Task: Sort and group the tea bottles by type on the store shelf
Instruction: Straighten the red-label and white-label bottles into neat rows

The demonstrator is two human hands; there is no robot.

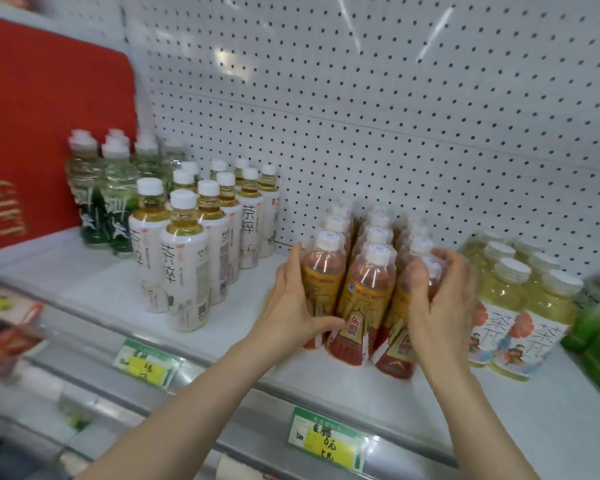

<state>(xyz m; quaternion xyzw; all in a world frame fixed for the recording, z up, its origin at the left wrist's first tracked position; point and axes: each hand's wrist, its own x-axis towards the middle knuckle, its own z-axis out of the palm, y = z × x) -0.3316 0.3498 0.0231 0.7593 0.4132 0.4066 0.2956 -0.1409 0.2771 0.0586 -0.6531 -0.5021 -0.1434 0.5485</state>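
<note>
The orange-labelled tea bottles (364, 299) stand as a tight block between the two hands, in three files running from the front of the shelf (94, 282) back towards the pegboard wall (395, 98). The left hand (293, 306) lies flat against the block's left flank, its fingers (296, 258) straight and pointing up along the front-left bottle, thumb laid low across the label. The right hand (440, 303) is blurred, but its fingers (420, 282) curl over the shoulder of the front-right bottle and appear to grip it. Every bottle is upright, long axis vertical, white cap on top, printed label facing the person. The likely trouble is that the hands press only on the front row. A squeeze or push there could tilt these tall, narrow bottles, or leave the rear ones, beyond the fingertips, splayed or knocked over. Pulling the block forward risks tipping the front row over the shelf lip above the price tag (329, 441). Just outside the right hand stand the grapefruit-labelled bottles (520, 306), close enough for the knuckles to bump them. The white-labelled bottles (187, 265) stand well clear, beyond the left hand.
</note>
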